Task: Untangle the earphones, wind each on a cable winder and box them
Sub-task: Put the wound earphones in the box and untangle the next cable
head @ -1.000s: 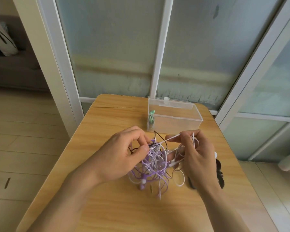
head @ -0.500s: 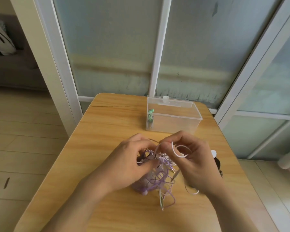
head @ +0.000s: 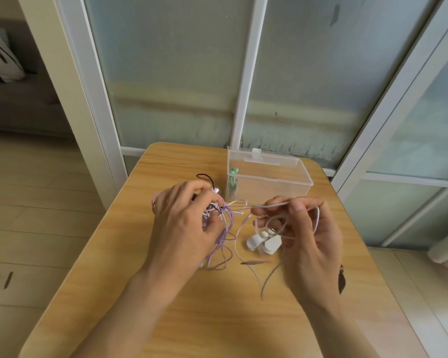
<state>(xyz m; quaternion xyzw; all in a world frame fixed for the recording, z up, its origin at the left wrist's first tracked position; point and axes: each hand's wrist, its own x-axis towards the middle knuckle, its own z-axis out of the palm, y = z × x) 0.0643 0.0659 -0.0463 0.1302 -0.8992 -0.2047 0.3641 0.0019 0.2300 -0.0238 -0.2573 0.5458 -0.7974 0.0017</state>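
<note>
A tangle of purple, white and black earphone cables (head: 219, 215) sits above the wooden table (head: 217, 306). My left hand (head: 184, 223) grips the knot of the tangle from the left. My right hand (head: 305, 233) pinches a white cable (head: 267, 205) drawn out to the right of the knot, with loops of it round the fingers. White cable winders (head: 264, 242) lie on the table between my hands. A clear plastic box (head: 269, 177) stands open behind, with a green wound earphone (head: 233, 179) at its left end.
A black cable loop (head: 204, 177) pokes out behind my left hand. A dark object (head: 342, 279) lies at the table's right edge, partly hidden by my right wrist. Glass door panels stand close behind the table. The floor drops away on the left.
My hands have moved apart. The right hand has drawn a white cable out to the right of the knot, uncovering the white winders on the table. The left hand shifted left with the tangle.
</note>
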